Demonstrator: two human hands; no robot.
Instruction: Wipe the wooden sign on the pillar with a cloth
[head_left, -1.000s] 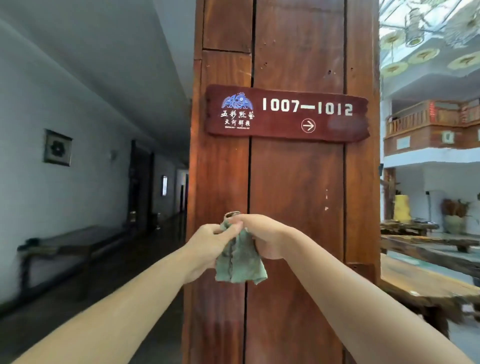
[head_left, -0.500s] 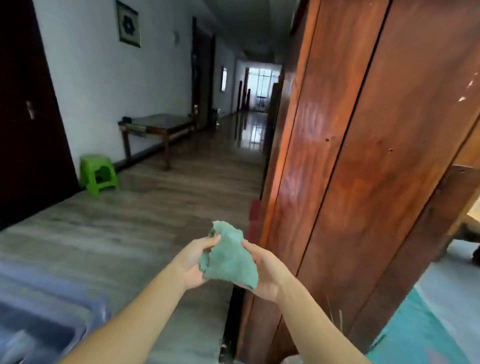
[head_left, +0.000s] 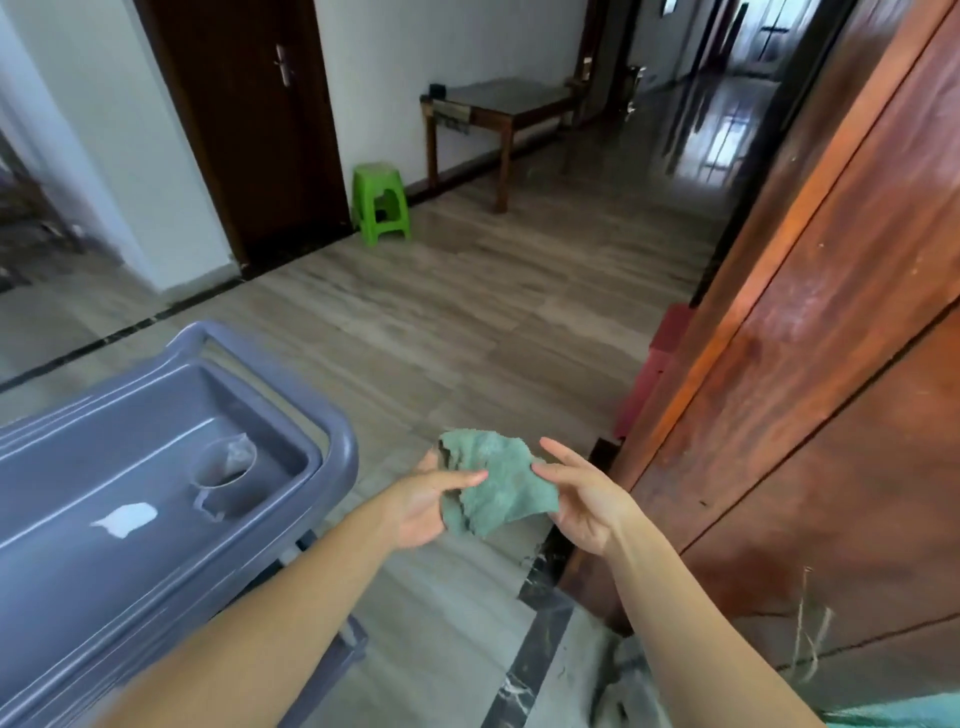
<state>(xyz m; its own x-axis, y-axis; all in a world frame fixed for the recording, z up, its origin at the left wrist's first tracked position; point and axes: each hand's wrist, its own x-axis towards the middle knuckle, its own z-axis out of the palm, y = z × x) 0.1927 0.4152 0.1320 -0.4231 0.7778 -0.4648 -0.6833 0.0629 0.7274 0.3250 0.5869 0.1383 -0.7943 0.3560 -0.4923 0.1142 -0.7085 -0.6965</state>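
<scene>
Both hands hold the green cloth (head_left: 493, 483) out in front of me, above the floor: my left hand (head_left: 423, 506) pinches its left edge between thumb and fingers, and my right hand (head_left: 584, 501) grips the right edge with the fingers spread. To my right stands the wooden pillar (head_left: 810, 374); the sign is out of view. At lower left I see a grey plastic cart (head_left: 156, 499), and further off a green stool (head_left: 380, 202).
</scene>
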